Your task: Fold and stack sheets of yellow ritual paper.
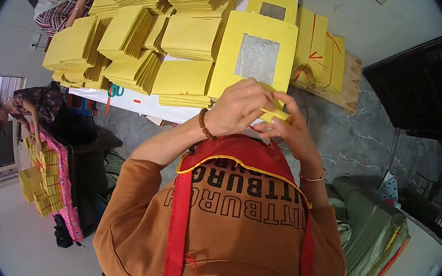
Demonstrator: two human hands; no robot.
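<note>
Over the table's near edge, both my hands hold a small folded piece of yellow paper. My left hand, with a beaded bracelet at the wrist, grips its left side with bent fingers. Thumb and fingers of my right hand pinch it from the right. Just beyond my hands lies a pile of large yellow paper sheets, the top one bearing a silver foil rectangle. Stacks of folded yellow paper stand to the left of that pile.
Teal-handled scissors lie at the white table's near edge. Yellow bundles tied with red string sit on a wooden board at right. One person handles paper at far left; another works at a pink-covered table.
</note>
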